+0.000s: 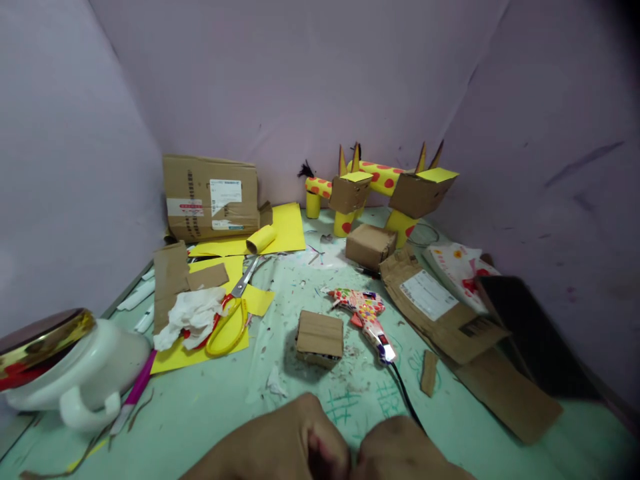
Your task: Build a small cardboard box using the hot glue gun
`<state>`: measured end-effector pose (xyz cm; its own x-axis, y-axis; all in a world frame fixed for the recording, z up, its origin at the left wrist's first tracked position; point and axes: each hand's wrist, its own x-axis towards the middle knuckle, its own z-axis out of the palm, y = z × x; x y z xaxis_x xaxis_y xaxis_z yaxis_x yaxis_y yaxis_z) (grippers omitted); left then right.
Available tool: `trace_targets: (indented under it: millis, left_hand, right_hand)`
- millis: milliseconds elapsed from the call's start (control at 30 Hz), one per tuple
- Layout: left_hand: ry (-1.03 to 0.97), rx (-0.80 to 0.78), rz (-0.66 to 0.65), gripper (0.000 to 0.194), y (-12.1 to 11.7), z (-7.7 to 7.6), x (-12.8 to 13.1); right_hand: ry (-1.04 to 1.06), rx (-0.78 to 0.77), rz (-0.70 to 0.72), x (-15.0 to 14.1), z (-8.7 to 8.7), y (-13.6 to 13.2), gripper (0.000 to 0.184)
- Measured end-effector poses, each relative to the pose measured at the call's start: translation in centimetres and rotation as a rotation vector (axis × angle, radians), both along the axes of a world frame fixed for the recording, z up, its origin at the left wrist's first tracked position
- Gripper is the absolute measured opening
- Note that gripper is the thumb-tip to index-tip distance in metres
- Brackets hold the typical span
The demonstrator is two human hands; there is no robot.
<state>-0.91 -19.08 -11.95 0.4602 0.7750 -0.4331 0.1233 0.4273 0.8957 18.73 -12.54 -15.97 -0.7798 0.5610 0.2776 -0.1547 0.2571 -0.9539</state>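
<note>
At the bottom edge my left hand (280, 437) is closed, its fingers curled inward. Close against it, my right hand (400, 450) is closed too. Whatever the two hold, if anything, is hidden behind the knuckles and the frame's edge. Just beyond them sits a small cardboard box (320, 337). To its right lies a flower-patterned glue gun (364, 317), its black cord (406, 393) running back towards my right hand. A narrow cardboard strip (429, 372) rests right of the cord.
Two yellow, red-spotted cardboard animals (350, 193) stand at the back, near another small box (370, 245). Scissors (240, 293), tissue (193, 317) and yellow paper (285, 230) lie left. A white mug (105, 360) stands front left; flattened cardboard (440, 313) and a dark phone-like slab (530, 333) are right.
</note>
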Motion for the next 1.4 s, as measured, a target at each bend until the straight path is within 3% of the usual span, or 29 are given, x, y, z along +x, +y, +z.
trace_targets:
  millis: [100,200,233,300,333,433,500,567,633,833,1000,1167,1400]
  left_hand:
    - [-0.067,0.159,0.229,0.047,-0.3,0.3,-0.8]
    - [-0.16,0.422,0.723,0.053,-0.1,0.6,-2.7]
    - [-0.144,0.495,0.901,0.051,0.1,0.7,-3.4]
    - [0.132,0.547,1.025,0.03,0.7,0.7,-4.8]
    - [0.226,0.527,1.01,0.011,1.0,0.6,-5.3]
    - [0.361,0.45,0.778,0.071,1.9,0.1,-5.4]
    - [0.41,0.427,0.661,0.087,2.1,-0.5,-4.5]
    - [0.406,0.428,0.632,0.09,2.3,-1.2,-3.4]
    - [0.375,0.425,0.637,0.087,2.3,-2.0,-2.6]
    - [0.215,0.465,0.684,0.07,2.3,-3.6,-2.1]
    - [0.191,0.424,0.685,0.07,1.8,-3.3,-1.7]
    - [0.25,0.542,0.641,0.052,1.4,-3.1,-1.4]
    - [0.358,0.703,0.58,0.035,1.4,-2.9,-1.2]
  right_hand:
    - [0.049,0.054,-0.098,0.1,0.8,0.4,0.006]
    - [0.213,0.175,-0.454,-0.3,1.5,1.4,0.029]
    - [0.222,0.198,-0.578,-0.5,1.8,1.9,0.035]
    - [0.202,0.241,-0.726,-0.9,2.1,2.8,0.044]
    - [0.182,0.273,-0.755,-1.1,2.3,3.3,0.047]
    - [0.09,0.347,-0.724,-1.5,2.7,4.1,0.038]
    - [0.042,0.361,-0.652,-1.9,2.8,4.2,0.009]
    - [-0.003,0.365,-0.536,-2.3,2.6,4.0,0.041]
    - [-0.055,0.351,-0.419,-2.7,2.2,3.7,0.063]
    - [-0.112,0.199,-0.291,-3.8,0.3,2.9,0.074]
    - [-0.041,-0.031,-0.258,-4.4,0.0,2.7,0.049]
    - [-0.007,-0.08,-0.238,-4.3,0.1,2.8,0.028]
    - [-0.048,-0.045,-0.243,-4.2,0.7,2.8,0.026]
